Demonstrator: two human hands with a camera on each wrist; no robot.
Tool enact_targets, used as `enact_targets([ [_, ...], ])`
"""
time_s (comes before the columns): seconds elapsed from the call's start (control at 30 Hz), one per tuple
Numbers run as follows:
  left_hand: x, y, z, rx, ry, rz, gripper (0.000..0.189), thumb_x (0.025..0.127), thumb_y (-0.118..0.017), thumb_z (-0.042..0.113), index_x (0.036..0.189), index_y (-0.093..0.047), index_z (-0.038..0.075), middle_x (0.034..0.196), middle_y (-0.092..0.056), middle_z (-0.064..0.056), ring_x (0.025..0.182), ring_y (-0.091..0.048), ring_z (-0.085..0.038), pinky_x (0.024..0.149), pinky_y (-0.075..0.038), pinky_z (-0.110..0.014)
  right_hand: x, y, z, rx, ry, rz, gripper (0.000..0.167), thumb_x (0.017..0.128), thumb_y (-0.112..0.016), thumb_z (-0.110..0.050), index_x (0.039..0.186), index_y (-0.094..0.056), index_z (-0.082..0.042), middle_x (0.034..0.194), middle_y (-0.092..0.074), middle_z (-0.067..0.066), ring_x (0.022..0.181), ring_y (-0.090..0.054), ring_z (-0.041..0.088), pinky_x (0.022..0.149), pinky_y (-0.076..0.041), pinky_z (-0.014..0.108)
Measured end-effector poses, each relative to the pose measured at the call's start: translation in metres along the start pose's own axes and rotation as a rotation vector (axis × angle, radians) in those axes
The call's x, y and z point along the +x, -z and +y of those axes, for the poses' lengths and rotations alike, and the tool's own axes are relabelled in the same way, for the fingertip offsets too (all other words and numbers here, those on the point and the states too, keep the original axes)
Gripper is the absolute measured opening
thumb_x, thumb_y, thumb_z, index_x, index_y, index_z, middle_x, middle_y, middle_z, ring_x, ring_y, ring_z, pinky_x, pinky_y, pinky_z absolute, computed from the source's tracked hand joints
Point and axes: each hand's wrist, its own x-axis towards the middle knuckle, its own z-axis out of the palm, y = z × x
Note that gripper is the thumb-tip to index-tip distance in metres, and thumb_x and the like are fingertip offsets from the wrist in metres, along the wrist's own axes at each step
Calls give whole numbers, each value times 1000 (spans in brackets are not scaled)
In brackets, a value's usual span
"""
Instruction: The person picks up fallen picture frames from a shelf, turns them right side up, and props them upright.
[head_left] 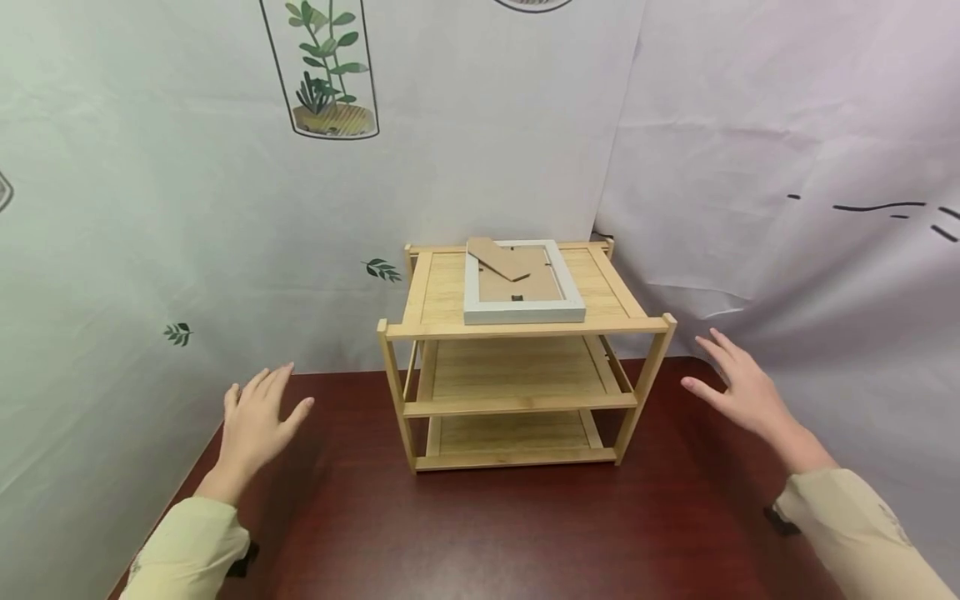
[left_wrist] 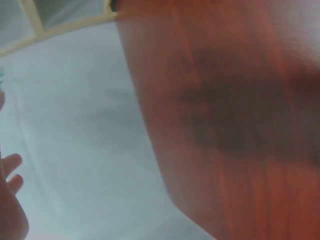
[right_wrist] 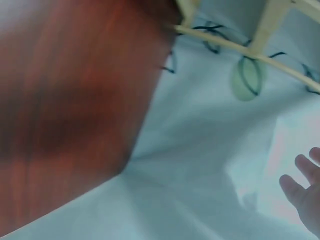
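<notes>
In the head view a white picture frame (head_left: 566, 287) lies face down on the top tier of a light wooden shelf rack (head_left: 525, 408). Its brown backing, with an angled stand flap (head_left: 493, 258), faces up. My left hand (head_left: 257, 423) hovers over the table to the left of the rack, fingers spread and holding nothing. On the other side, my right hand (head_left: 742, 387) is held in the air right of the rack, also with spread fingers and nothing in it. Neither hand touches the rack or the picture frame. Each wrist view catches only part of its hand at the edge.
The rack stands on a dark red wooden table (head_left: 480, 533), and its lower two tiers show bare boards. White cloth (head_left: 487, 167) with printed plants hangs behind and along both sides, close to the table edges.
</notes>
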Motion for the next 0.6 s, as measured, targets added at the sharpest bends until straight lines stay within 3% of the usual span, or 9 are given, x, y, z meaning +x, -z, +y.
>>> enact_targets([
  [0.33, 33, 28, 27, -119, -95, 302, 57, 75, -59, 24, 127, -45, 4, 114, -54, -21, 106, -45, -37, 95, -21, -55, 28, 26, -33, 88, 155, 310, 58, 71, -71, -27, 120, -52, -2, 124, -48, 20, 111, -41, 41, 88, -32, 53],
  [0.5, 49, 45, 46, -199, -160, 420, 56, 77, -55, 30, 126, -47, 4, 112, -56, -19, 104, -46, -37, 94, -24, -53, 42, 36, -48, 118, 248, 372, 60, 74, -67, -39, 118, -54, -1, 122, -50, 20, 115, -43, 35, 99, -32, 38],
  [0.6, 57, 54, 57, -224, -200, 447, 58, 81, -50, 40, 126, -46, 4, 113, -56, -19, 104, -45, -37, 94, -24, -53, 49, 42, -58, 138, 293, 381, 61, 75, -64, -44, 118, -54, -1, 121, -51, 20, 116, -43, 33, 101, -30, 36],
])
